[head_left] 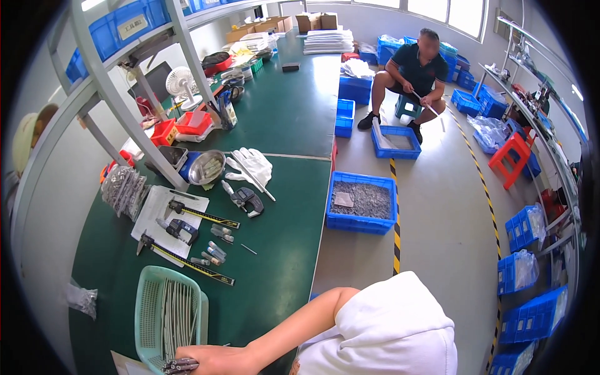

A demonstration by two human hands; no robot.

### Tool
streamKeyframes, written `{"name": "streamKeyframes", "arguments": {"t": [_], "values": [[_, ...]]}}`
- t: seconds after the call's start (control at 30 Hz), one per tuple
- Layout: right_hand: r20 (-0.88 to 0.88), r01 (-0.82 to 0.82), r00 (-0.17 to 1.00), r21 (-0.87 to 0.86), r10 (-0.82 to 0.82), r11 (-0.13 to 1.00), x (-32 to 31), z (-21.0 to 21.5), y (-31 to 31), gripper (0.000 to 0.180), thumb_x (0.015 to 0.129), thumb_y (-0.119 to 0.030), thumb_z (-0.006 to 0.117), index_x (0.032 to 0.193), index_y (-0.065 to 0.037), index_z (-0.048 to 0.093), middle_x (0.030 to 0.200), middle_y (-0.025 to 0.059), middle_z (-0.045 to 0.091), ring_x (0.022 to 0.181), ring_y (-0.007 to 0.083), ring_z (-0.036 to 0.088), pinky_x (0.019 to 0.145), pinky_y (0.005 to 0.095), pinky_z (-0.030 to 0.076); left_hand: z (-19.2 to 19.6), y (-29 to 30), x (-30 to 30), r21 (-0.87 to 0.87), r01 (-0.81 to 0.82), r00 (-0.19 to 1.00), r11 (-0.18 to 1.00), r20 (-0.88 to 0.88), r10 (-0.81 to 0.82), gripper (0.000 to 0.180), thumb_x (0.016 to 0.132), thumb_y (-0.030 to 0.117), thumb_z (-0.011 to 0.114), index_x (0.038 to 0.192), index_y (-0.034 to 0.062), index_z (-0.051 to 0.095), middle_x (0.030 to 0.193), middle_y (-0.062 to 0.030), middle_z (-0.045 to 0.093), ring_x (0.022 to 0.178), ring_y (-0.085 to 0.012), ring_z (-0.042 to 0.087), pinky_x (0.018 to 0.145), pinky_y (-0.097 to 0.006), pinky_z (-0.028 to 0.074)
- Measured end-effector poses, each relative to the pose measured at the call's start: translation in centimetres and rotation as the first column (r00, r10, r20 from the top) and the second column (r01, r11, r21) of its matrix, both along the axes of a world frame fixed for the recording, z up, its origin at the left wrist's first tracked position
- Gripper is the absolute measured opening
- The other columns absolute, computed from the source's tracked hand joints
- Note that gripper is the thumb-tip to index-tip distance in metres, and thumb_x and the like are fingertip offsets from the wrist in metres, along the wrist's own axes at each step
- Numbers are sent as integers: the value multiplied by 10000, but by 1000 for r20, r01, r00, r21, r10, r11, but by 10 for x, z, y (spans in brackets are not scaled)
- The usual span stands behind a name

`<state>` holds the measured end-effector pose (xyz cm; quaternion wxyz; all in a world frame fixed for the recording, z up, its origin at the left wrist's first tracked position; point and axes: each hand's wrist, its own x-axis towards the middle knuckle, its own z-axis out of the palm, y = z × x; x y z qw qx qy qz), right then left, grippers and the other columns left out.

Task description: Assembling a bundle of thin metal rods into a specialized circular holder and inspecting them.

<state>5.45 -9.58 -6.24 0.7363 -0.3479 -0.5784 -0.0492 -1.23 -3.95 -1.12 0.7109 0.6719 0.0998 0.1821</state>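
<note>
My right hand [219, 360] reaches across from the lower right and is closed round a bundle of thin grey rods [179, 365], whose ends poke out past my fingers. The hand is at the near end of a mint-green plastic basket [144, 312]. More long thin grey rods [178, 312] lie side by side in the basket. The picture's lower edge cuts off part of my hand and the bundle. My left hand is out of view.
On the green table [281, 125] lie two calipers [203, 214], two micrometers [244, 199], small vials [215, 251] and white gloves [253, 165]. A shelf post [134, 106] rises at left. Blue crates [361, 224] stand on the floor; a person [422, 72] sits beyond.
</note>
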Motion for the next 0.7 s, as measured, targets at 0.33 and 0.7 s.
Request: {"name": "streamKeyframes", "arguments": {"t": [0.33,0.7], "values": [[23,-28,999,7,28,1000,-6,-1,4,273,869,-203,553,703,0,625,648,123,556,615,265,493,559,386,366,28,21,-13,412,99,991,906,43,-128,382,818,269,634,1060,-17,562,1092,-142,579,913,-210,578,769,-291,471],[24,-256,959,-350,282,901,4,14,-18,259,881,-191,523,741,4,623,674,141,606,599,272,581,536,366,444,58,39,-2,453,409,906,793,-96,-412,263,826,233,603,862,-27,578,958,-183,598,922,-342,567,854,-449,419]]}}
